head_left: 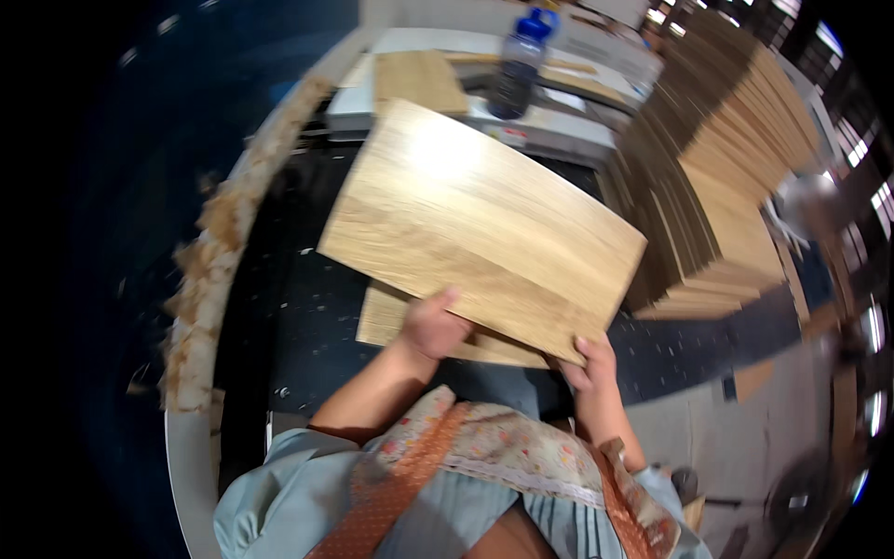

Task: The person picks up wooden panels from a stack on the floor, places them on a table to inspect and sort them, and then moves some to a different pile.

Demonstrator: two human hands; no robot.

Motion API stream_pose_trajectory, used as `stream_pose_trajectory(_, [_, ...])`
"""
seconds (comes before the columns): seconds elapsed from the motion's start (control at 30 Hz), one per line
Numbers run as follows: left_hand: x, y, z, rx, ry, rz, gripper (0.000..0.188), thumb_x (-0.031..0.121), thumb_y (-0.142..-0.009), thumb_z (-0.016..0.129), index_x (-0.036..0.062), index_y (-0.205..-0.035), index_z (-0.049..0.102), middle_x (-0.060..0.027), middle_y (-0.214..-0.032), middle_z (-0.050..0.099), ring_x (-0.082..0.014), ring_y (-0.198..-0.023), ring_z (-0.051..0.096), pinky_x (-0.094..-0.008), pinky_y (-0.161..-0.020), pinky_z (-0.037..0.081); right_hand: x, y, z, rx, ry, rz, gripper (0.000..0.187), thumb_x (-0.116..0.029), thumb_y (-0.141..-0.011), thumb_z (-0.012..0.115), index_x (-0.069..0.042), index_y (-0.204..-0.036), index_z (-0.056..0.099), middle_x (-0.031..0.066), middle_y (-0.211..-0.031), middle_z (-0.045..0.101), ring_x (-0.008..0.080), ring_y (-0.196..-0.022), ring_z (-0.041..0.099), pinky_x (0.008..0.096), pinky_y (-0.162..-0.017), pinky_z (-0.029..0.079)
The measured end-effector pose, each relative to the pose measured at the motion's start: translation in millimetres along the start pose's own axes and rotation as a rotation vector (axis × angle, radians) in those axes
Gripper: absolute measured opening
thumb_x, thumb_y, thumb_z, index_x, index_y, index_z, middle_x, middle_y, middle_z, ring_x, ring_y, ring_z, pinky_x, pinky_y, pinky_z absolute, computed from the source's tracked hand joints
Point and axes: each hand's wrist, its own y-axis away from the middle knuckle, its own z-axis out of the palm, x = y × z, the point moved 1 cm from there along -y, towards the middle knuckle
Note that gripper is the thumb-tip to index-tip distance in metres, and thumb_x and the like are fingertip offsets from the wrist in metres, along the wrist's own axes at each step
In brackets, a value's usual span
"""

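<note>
Both my hands hold up one wood-grain board (pixel 484 224), tilted, with a bright glare near its upper left. My left hand (pixel 436 324) grips its near edge toward the left, thumb on the top face and the other fingers hidden beneath. At the near right corner, my right hand (pixel 590 361) pinches the edge the same way. Under the raised board, a second wood-grain board (pixel 380 315) lies on the black work surface (pixel 321 359), mostly covered from sight.
Tall stacks of boards (pixel 736 224) stand on the right. Behind are a dark bottle with a blue lid (pixel 518 74) and another board (pixel 419 82) on a white ledge (pixel 577 140). A dust-covered pale rail (pixel 228 224) runs along the left. Grey floor (pixel 717 419) shows at lower right.
</note>
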Motion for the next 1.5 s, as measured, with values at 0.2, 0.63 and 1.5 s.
stream_pose_trajectory(0.2, [18,-3,2,-0.162,0.162,0.157,0.052,0.015,-0.084,0.060,0.0019,-0.130,0.040,-0.0137,-0.131,0.047,-0.0296,-0.123,0.043,-0.0468,-0.105,0.031,4,-11,-6,-0.213,-0.134,0.038,0.064,-0.043,-0.089,0.050,0.002,-0.132,0.036,0.0155,-0.130,0.047,0.0272,-0.118,0.047,0.0395,-0.098,0.039])
stream_pose_trajectory(0.63, [24,-1,-7,-0.235,0.175,0.148,0.051,0.015,-0.085,0.061,0.0032,-0.130,0.041,-0.0117,-0.132,0.047,-0.0275,-0.124,0.042,-0.0471,-0.105,0.032,-6,-8,12,-0.117,-0.125,0.028,0.085,-0.068,-0.086,0.025,-0.001,-0.137,0.032,0.0147,-0.136,0.042,0.0285,-0.124,0.042,0.0419,-0.102,0.034])
stream_pose_trajectory(1.5, [17,1,-16,-0.202,0.277,0.185,0.072,0.000,-0.061,0.055,0.0036,-0.131,0.039,-0.0137,-0.130,0.046,-0.0333,-0.123,0.039,-0.0492,-0.106,0.028,-125,-40,158,-0.321,2.162,-0.341,0.055,-0.029,-0.066,0.077,-0.005,-0.110,0.055,0.0151,-0.091,0.063,0.0320,-0.086,0.061,0.0373,-0.073,0.048])
